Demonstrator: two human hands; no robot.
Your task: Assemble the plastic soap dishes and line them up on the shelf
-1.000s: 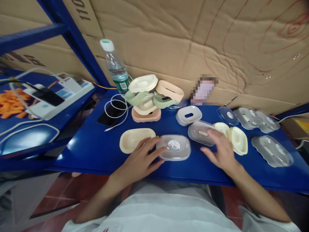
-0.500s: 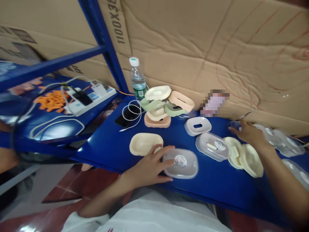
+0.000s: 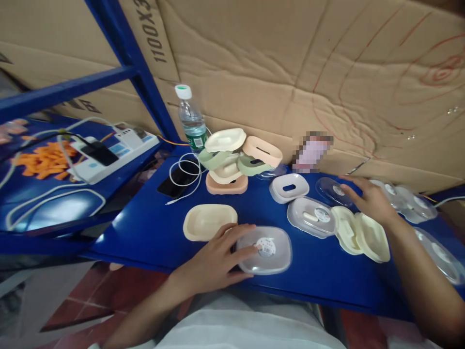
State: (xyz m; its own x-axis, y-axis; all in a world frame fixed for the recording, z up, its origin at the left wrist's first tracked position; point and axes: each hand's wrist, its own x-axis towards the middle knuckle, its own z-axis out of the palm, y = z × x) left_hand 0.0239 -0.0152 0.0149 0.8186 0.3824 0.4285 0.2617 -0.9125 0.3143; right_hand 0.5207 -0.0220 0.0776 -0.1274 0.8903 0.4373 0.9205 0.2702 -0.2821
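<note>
My left hand (image 3: 221, 254) lies open on one lidded box (image 3: 271, 259), one cream tray (image 3: 209, 220) beside it. My right hand (image 3: 372, 201) spreads open at one clear lid (image 3: 329, 190), contact unclear, near two yellow trays (image 3: 376, 237). One bottle (image 3: 192, 123) stands farther back.

"Any number you can read?"

"'1100X3', in dark print running up the cardboard (image 3: 236, 72), beyond the left grip (image 3: 220, 259) and off to its left. The top edge of the view cuts it off."

"And the sticker (image 3: 266, 246) under that grip's fingertips?"

"Round and white, on a clear cover (image 3: 278, 261); its print is too small to read."

"The bottle (image 3: 192, 123) beyond the same grip?"

"Green label (image 3: 198, 142) with a barcode, wording unreadable."

"Near the right grip (image 3: 374, 201)?"

"Pale stickers on clear lids (image 3: 327, 198), none legible."
</note>
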